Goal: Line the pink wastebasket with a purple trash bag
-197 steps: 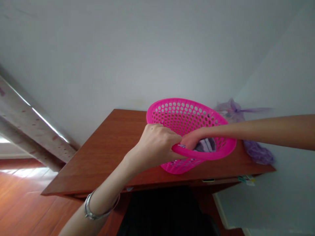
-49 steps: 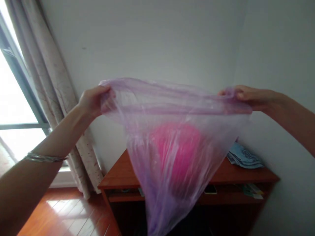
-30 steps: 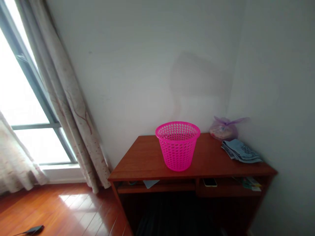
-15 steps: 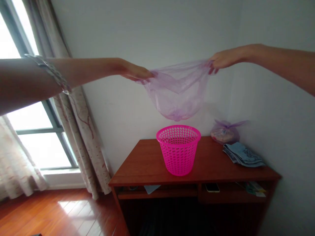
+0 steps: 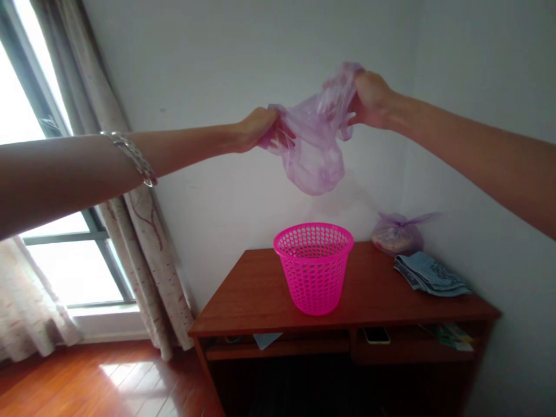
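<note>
A thin, see-through purple plastic bag [image 5: 315,147] hangs in the air between my two hands, its lower part bulging downward. My left hand [image 5: 271,128] is closed on the bag's left side, with some fingers showing through the film. My right hand [image 5: 358,99] grips the other side, higher up, with bunched plastic over its fingers. Straight below, a bright pink basket [image 5: 315,284] with a pattern of holes stands upright on the brown desk [image 5: 243,289]. The bag's bottom is above the basket's rim, apart from it.
A tied purple bag [image 5: 397,236] with something pale inside sits at the desk's back right, beside folded blue cloth [image 5: 430,275]. On the shelf below lie a phone [image 5: 376,335] and papers [image 5: 267,340]. Curtains [image 5: 134,231] and a window are on the left.
My hands have come closer together and the right one has risen. The bag, stretched wide before, is now gathered and crumpled between them. The basket has stayed put.
</note>
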Motion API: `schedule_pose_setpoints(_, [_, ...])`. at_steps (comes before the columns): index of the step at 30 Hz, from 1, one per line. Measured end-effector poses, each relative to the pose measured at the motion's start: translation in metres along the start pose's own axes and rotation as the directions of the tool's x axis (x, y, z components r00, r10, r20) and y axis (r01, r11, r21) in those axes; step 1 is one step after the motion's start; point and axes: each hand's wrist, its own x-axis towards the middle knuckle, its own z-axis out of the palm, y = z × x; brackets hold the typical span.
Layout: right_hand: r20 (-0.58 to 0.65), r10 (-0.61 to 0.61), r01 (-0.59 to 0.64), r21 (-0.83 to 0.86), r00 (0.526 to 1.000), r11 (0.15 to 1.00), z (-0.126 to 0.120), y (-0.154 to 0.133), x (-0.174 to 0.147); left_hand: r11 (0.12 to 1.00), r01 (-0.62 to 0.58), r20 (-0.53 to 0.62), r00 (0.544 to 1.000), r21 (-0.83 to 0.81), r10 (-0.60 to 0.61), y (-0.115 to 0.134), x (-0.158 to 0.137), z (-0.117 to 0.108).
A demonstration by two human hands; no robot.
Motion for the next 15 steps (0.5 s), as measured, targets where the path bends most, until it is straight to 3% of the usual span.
schedule_pose_setpoints(4, [0.015,0.026,-0.027,0.082,1.0,0.996,-0.005,0.004,-0.004,0.996,0.046,-0.087,0.995,-0.074,-0.052,0.004,-0.009,-0.009])
schedule_pose_setpoints(10, [0.017,0.13,-0.131,0.08,0.991,0.988,-0.019,0.029,-0.018,0.979,0.2,0.062,0.978,0.027,-0.201,-0.004,-0.048,-0.024])
schedule_pose_setpoints(15, [0.035,0.165,-0.167,0.086,0.986,0.982,-0.031,0.045,-0.027,0.96,0.28,0.05,0.958,0.025,-0.281,-0.015,-0.07,-0.034])
